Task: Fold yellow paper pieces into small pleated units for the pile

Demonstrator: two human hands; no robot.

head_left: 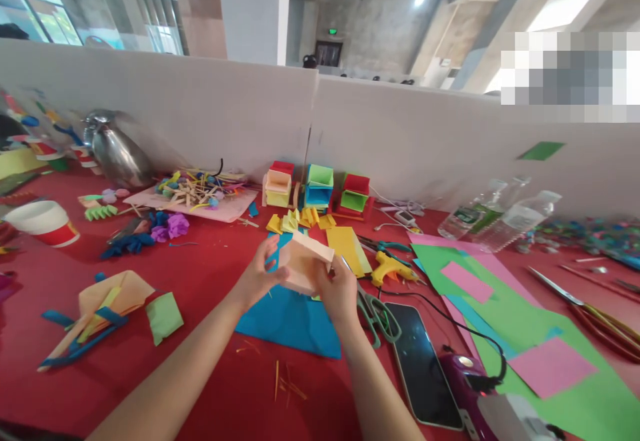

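Note:
A pale peach folded paper box [305, 261] is held up between my two hands above a blue paper sheet [295, 324]. My left hand [261, 274] grips its left side, thumb against the near edge and fingers curved behind. My right hand [340, 291] pinches the right end, its thumb pressed on the inner side. Just beyond lie crumpled yellow paper pieces [290, 221] and a flat yellow sheet [347, 249]. Three small stacks of coloured paper boxes [319, 187] stand against the white partition. Green-handled scissors [379, 317] lie right of my right hand.
A yellow glue gun [393, 269], a phone [425, 367] and a purple device with a black cable [463, 387] lie to the right. Green paper [565, 334] and plastic bottles [523, 221] are farther right. Leftward are a paper cup [43, 224] and a metal jug [117, 151].

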